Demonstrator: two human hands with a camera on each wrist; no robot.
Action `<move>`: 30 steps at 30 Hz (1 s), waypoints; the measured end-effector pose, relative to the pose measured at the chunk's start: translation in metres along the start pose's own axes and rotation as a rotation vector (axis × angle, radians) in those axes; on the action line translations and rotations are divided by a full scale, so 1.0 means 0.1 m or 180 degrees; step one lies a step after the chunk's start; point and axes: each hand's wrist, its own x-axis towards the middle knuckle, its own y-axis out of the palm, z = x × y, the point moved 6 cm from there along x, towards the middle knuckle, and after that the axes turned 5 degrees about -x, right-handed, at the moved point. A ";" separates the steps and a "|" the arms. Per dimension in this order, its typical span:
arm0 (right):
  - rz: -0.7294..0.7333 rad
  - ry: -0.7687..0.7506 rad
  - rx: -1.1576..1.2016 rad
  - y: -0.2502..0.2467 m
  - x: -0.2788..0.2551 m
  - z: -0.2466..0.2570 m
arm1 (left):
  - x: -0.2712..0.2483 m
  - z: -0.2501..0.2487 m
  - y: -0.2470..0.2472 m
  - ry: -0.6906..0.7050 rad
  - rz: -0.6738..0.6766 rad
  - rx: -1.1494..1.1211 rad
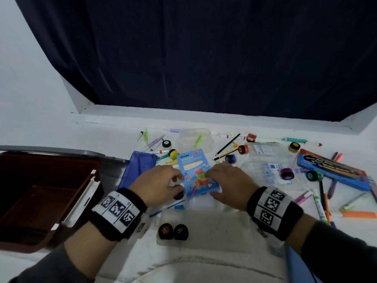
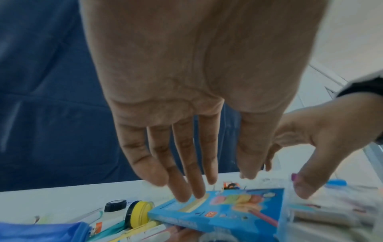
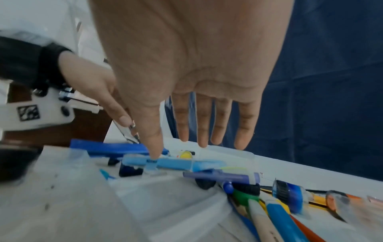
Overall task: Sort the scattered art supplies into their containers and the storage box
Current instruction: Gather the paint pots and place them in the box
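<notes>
Head view hides what wrist views show: both hands' (image 1: 161, 184) (image 1: 226, 181) grips spread.

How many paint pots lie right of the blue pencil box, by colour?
Red pot: 1
Orange pot: 1
Blue pot: 1
Yellow pot: 1
Purple pot: 1
Green pot: 1
Total: 6
</notes>
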 end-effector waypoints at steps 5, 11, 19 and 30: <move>0.0284 -0.0192 -0.0522 0.15 0.14 0.03 | 0.24 0.02 0.26 -0.0045 0.0749 0.0676; -0.0024 -0.0268 -0.0467 0.17 0.15 -0.04 | 0.32 0.07 0.43 -0.0080 0.0893 0.0790; -0.0777 0.0355 0.0662 -0.07 0.02 -0.34 | 0.22 0.10 0.12 -0.0053 0.0441 0.0141; -0.0748 0.0141 0.1192 0.03 -0.15 -0.27 | -0.23 -0.02 -0.52 0.0123 -0.1166 -0.2285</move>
